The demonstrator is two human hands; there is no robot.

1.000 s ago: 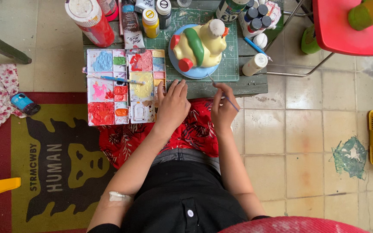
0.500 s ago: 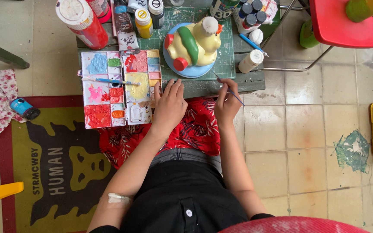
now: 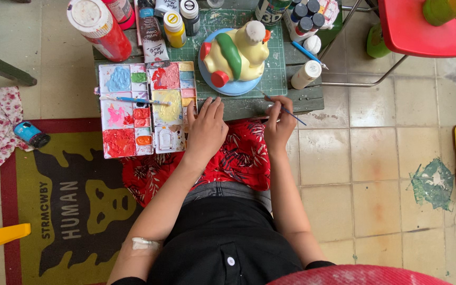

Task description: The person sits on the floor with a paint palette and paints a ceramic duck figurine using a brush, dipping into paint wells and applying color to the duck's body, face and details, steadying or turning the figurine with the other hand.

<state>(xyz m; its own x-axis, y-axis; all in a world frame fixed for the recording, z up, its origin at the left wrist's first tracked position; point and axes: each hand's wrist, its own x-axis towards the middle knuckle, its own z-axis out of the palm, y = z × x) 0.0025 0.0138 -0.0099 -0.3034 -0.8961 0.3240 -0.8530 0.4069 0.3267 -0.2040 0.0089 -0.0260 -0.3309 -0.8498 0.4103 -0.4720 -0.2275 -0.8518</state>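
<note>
Thin paintbrush (image 3: 283,108) pinched in right hand (image 3: 279,125); left hand (image 3: 206,129) flat, fingers together.

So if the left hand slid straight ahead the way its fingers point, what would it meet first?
The left hand points up the table; probably the blue base of the painted figure comes first, though height is unclear.

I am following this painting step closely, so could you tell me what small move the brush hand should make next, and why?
Probably a short reach forward to the figurine. The right hand holds a thin paintbrush whose tip points at the blue base but stops short of it, while the left hand rests beside the paint palette.
</note>
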